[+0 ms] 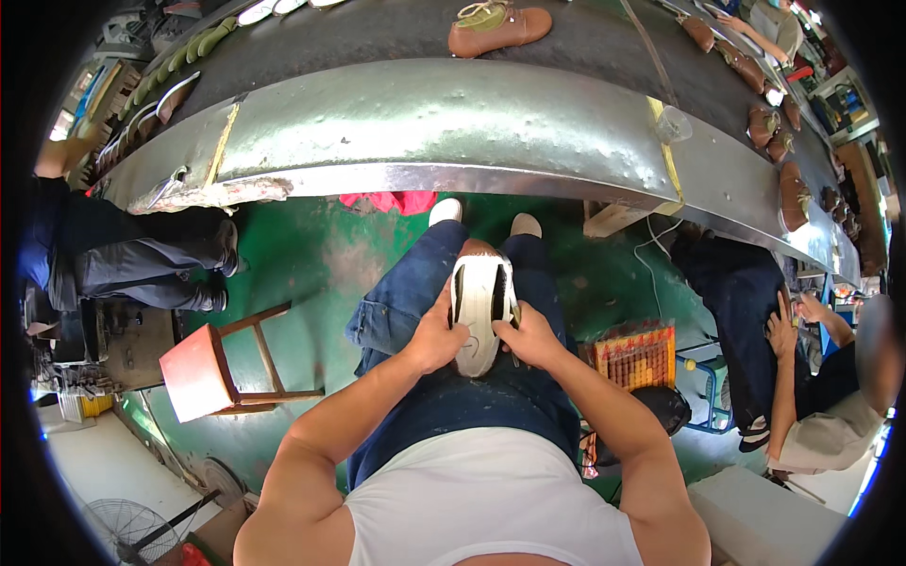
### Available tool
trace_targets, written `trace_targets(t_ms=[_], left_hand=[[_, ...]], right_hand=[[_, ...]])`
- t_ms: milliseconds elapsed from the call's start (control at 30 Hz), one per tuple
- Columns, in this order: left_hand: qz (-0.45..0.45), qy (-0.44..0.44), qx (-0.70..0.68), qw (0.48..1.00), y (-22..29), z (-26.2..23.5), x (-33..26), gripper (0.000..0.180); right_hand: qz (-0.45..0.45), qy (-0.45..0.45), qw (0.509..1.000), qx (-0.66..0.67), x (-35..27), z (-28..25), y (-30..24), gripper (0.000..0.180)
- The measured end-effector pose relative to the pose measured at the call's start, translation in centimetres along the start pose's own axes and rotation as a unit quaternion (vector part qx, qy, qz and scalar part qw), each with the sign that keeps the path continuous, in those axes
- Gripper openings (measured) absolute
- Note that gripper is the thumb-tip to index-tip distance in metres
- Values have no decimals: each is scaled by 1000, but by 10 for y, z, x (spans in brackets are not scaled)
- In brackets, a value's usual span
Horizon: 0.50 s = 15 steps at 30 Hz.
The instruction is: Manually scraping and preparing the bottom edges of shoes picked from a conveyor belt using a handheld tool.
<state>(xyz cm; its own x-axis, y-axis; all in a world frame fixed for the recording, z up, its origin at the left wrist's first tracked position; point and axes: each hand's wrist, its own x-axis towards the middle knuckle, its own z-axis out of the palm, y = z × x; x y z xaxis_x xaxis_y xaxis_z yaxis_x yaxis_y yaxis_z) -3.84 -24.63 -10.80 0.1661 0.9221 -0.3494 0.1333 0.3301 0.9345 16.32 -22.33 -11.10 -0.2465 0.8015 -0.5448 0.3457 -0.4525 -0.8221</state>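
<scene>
A brown shoe (pixel 477 311) lies over my lap with its pale underside up and its brown toe pointing away from me. A white rim runs round its edge, with dark gaps inside it near the toe. My left hand (pixel 438 338) grips the shoe's left side, thumb on the pale underside. On the opposite side my right hand (pixel 528 336) closes round the edge, thumb near the heel half. A thin strip shows by the right fingers; whether it belongs to the shoe I cannot tell.
Ahead runs a metal-edged conveyor bench (pixel 434 127) carrying a brown shoe (pixel 500 30) and, at right, several more. A wooden stool (pixel 203 373) stands to my left, a beaded seat mat (pixel 634 357) to my right. People sit on both sides. Red cloth (pixel 387 202) lies under the bench.
</scene>
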Motion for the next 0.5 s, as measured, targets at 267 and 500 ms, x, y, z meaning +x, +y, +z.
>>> trace_targets(t_ms=[267, 500], left_hand=[[-54, -208, -153, 964, 15, -5, 27, 97], [-57, -146, 45, 987, -12, 6, 13, 89]], right_hand=[[16, -120, 992, 20, 3, -37, 10, 33], [93, -5, 981, -173, -57, -76, -9, 30]])
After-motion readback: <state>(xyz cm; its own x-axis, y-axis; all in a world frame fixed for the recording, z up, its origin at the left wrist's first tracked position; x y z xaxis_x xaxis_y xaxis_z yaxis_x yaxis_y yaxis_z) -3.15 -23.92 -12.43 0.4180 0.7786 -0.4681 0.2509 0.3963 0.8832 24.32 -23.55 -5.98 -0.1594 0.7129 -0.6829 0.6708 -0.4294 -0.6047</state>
